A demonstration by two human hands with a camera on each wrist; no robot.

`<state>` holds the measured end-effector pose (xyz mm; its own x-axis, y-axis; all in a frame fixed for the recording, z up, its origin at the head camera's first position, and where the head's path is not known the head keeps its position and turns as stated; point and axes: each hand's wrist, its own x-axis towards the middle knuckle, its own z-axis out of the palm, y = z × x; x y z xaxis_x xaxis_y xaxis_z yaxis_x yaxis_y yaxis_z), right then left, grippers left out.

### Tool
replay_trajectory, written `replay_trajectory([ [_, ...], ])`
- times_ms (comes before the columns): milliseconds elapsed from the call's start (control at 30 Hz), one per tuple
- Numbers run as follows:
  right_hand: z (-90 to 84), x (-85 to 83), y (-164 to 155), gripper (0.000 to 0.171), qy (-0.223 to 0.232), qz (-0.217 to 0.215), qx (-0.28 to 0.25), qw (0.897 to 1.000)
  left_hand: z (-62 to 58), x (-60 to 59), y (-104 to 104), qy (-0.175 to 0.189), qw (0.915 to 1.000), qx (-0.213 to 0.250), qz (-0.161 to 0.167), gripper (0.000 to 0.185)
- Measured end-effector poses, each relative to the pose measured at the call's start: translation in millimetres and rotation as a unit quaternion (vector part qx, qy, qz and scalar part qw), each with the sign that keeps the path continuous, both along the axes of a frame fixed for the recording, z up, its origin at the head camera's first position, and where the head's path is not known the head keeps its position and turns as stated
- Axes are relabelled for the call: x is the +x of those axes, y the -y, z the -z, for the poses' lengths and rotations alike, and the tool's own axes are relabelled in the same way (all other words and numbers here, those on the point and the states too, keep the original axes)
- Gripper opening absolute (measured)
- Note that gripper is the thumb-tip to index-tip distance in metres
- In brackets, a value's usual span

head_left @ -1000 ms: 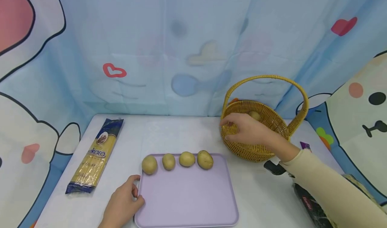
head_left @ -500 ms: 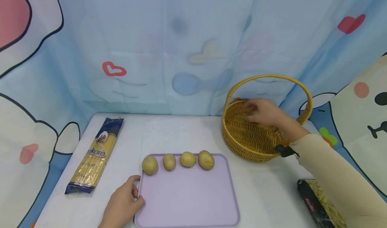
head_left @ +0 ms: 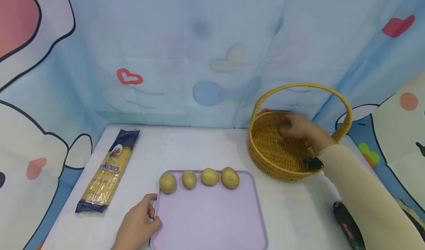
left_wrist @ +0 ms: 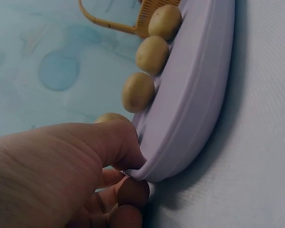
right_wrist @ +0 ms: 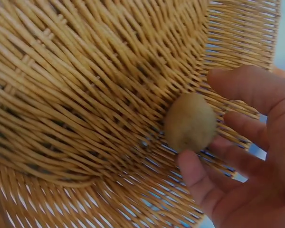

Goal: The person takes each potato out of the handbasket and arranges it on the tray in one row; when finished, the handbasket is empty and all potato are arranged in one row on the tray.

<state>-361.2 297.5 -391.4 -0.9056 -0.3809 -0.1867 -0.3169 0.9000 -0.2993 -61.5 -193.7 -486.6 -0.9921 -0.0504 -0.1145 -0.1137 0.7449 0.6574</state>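
Note:
A lilac tray [head_left: 212,220] lies at the table's near middle, with several potatoes [head_left: 167,182] lined up along its far edge. My left hand [head_left: 151,211] grips the tray's near-left corner; in the left wrist view [left_wrist: 128,161] the thumb lies on the rim [left_wrist: 194,95] and the fingers curl beneath it, with the potatoes [left_wrist: 137,91] beyond. My right hand [head_left: 293,126] reaches inside the wicker basket [head_left: 275,161] at the back right. The right wrist view shows one potato [right_wrist: 190,122] against the woven wall [right_wrist: 85,95]. My spread fingers [right_wrist: 199,180] surround it and one fingertip touches its underside.
A long packet of spaghetti [head_left: 107,170] lies at the table's left. A dark packet [head_left: 346,229] sits at the near right edge under my sleeve. A printed curtain closes off the back and sides. The basket's tall handle [head_left: 302,86] arches over my right hand.
My right hand has moved from the basket's near-left rim into the basket, up to the potato at its far wall. The left hand has stayed on the tray's corner.

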Motion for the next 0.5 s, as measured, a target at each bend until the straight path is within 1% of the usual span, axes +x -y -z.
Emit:
replay_trajectory([
  [133, 9.0, -3.0, -5.9, 0.059, -0.004, -0.007, 0.032, 0.999, 0.4, 0.2, -0.6, 0.000, 1.0000, -0.002, 0.003, 0.057],
  [233, 11.6, -2.4, -7.0, 0.054, -0.006, -0.004, 0.045, 0.999, 0.3, -0.3, -0.9, -0.001, 1.0000, -0.002, 0.002, 0.057],
  [367, 12.4, 0.2, -5.4, 0.048, 0.021, 0.006, 0.045, 0.999, 0.4, -0.2, -0.2, -0.004, 1.0000, -0.005, 0.002, 0.058],
  [500, 11.4, 2.1, 0.8, 0.047, 0.038, -0.012, 0.042, 0.998, 0.1, -0.6, 0.6, -0.004, 1.0000, -0.002, 0.000, 0.058],
])
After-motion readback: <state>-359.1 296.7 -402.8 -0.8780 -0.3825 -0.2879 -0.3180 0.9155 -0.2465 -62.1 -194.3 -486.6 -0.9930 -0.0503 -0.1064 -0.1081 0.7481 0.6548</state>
